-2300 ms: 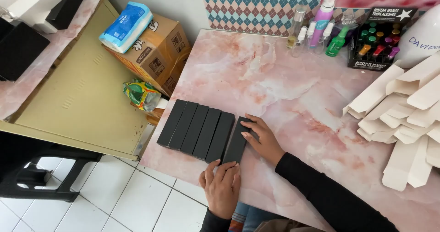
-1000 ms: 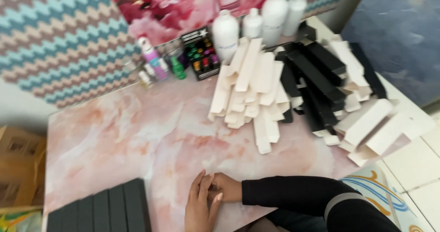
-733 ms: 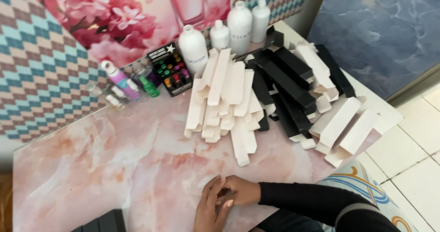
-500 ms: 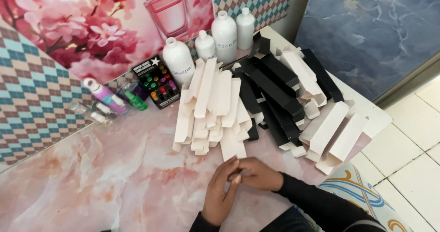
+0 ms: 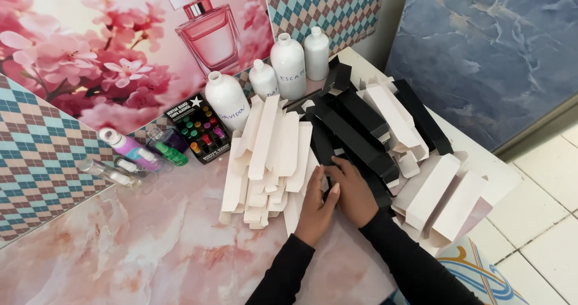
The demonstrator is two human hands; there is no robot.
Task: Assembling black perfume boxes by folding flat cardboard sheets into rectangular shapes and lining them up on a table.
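Both hands meet at the near edge of the box piles on the pink marble table (image 5: 120, 251). Left hand (image 5: 317, 205) lies with fingers nearly closed on the white flat cartons (image 5: 271, 154); right hand (image 5: 355, 190) curls around a black flat carton (image 5: 355, 142).

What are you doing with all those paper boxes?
A person in black sleeves has both hands on a pile of flat, folded cartons on a pink marble table. The left hand rests on the white cartons, and the right hand touches the black cartons. White bottles stand behind.
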